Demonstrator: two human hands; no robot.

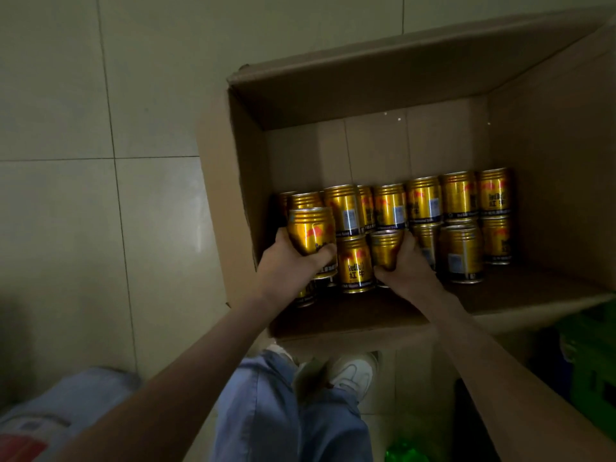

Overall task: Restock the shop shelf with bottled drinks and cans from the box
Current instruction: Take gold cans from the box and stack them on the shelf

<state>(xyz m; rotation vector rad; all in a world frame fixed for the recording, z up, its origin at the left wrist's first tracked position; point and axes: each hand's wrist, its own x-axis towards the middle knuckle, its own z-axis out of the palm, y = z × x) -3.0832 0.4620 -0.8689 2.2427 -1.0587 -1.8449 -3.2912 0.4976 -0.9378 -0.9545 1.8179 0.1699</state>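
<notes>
Left hand (287, 263) gripping can (310, 230), right hand (408, 266) gripping second can (384, 248), neighbouring cans (355, 265) crowding

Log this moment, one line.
left hand grips one Red Bull can | right hand grips another Red Bull can | inside cardboard box

L grip (293, 258) & R grip (405, 261) each hold a gold can inside cardboard box (366, 88).

Open cardboard box (366, 95) on tiled floor, gold cans (460, 198) upright inside, rows along its near side
</notes>
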